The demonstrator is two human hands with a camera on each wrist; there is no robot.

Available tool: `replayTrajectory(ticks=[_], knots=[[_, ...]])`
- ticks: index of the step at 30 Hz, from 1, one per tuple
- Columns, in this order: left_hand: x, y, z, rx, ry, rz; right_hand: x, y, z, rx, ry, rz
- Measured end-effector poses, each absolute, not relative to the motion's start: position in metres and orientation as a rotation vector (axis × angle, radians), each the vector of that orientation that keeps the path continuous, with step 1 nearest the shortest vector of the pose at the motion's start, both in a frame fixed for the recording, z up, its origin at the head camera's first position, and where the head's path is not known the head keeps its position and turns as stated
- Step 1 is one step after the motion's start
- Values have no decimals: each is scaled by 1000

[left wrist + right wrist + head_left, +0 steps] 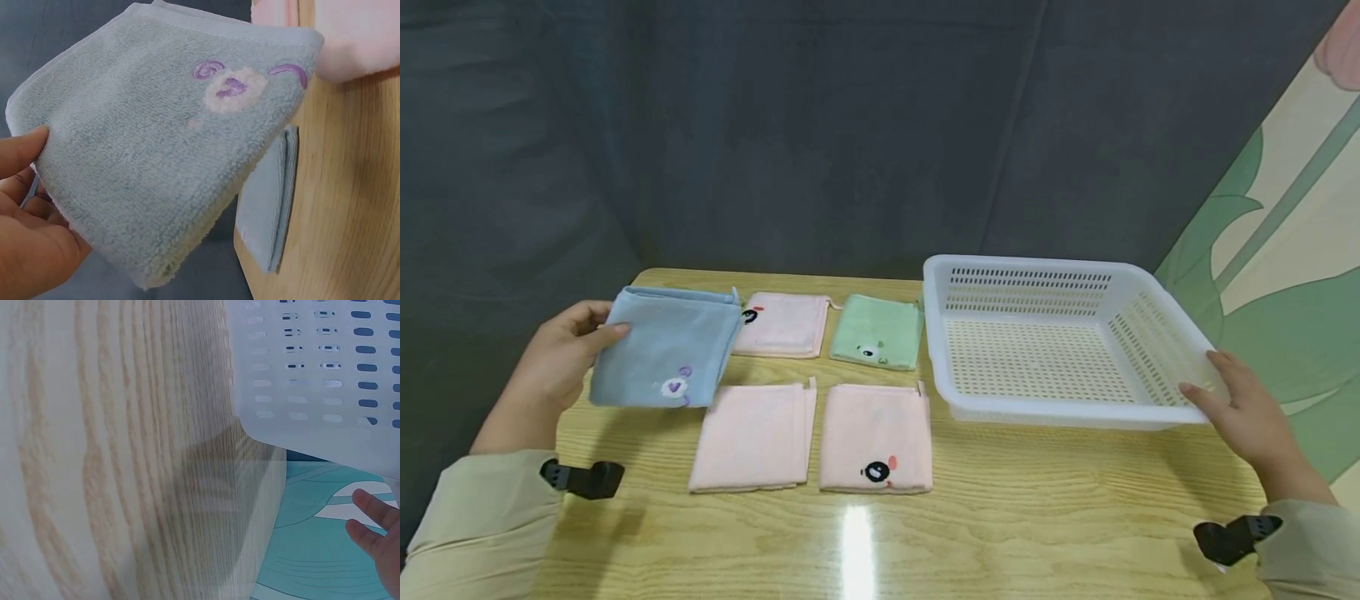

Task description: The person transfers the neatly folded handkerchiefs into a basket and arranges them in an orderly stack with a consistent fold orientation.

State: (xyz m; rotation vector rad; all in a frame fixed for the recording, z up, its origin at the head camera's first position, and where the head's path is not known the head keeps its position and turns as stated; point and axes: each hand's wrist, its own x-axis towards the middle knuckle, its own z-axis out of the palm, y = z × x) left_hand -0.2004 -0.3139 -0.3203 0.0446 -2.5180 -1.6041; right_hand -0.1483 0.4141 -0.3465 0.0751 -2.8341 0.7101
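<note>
My left hand (561, 354) pinches the left edge of a folded light-blue hand towel (655, 350), thumb on top. The towel is off the table, tilted, its purple-and-white embroidered face showing. In the left wrist view a second blue towel (269, 200) lies below it on the table; the head view hides this one. At the far right, my right hand (1251, 408) holds the right rim of a white slotted plastic basket (1037, 412), thumb over the inside. The right wrist view shows two fingers (375, 515) beneath the rim.
Folded towels lie in two rows: a pink one (786, 325) and a green one (876, 329) behind, a plain pink one (752, 437) and a pink one with an eye design (876, 433) in front. The wooden table (1037, 517) meets a dark curtain (820, 133).
</note>
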Motion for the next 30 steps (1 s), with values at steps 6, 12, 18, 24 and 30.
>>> replayTrajectory(ticks=[6,12,18,24,30], knots=[[-176,-276,-285,-12,-2550,-1540,-147,414,-346,82,-2839,725],[-179,-267,-283,-71,-2514,-1572,-148,414,-345,76,-2833,730],[-181,-258,-282,-129,-2438,-1691,-149,414,-345,74,-2827,736],[-181,-250,-283,-138,-2358,-1808,-148,414,-343,75,-2829,744],[-181,-240,-286,-185,-2296,-1878,-148,413,-343,72,-2832,757]])
